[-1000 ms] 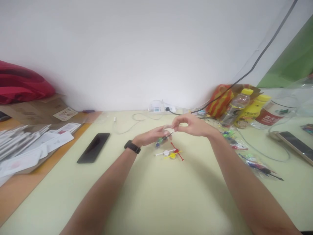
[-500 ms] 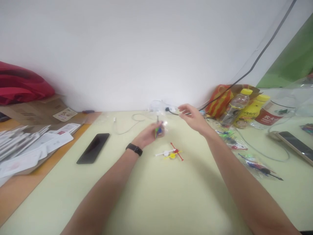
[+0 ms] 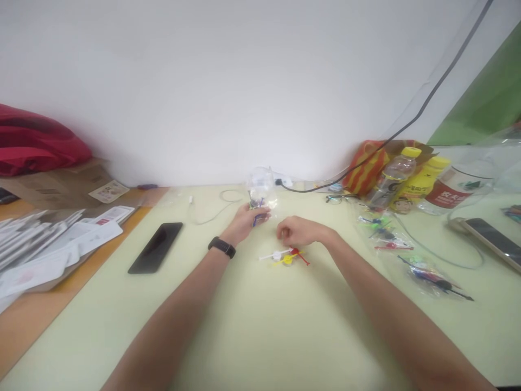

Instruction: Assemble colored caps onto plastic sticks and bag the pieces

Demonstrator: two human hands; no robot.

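My left hand (image 3: 244,221) is closed around a clear plastic bag (image 3: 260,184) with small blue and dark pieces in its lower part. A blue piece shows at the fingers. My right hand (image 3: 300,232) has curled fingers at the far end of a red plastic arrow (image 3: 303,258) and seems to pinch it; the fingertips partly hide the contact. Beside the red arrow on the table lie a white plastic arrow (image 3: 277,255) and a yellow plastic arrow (image 3: 287,260), close together, each with a round hub.
Bags of coloured pieces (image 3: 435,279) lie right, near bottles (image 3: 396,176) and a phone (image 3: 494,241). Glasses (image 3: 340,199) sit behind. A black phone (image 3: 155,247) is left, beyond it papers (image 3: 61,239) and a carton (image 3: 61,184). A black cable (image 3: 313,190) crosses the back.
My right hand has come down and toward me from above the back of the table to the arrows, its fingers closing. The red arrow has turned slightly. My left hand and bag shifted slightly left.
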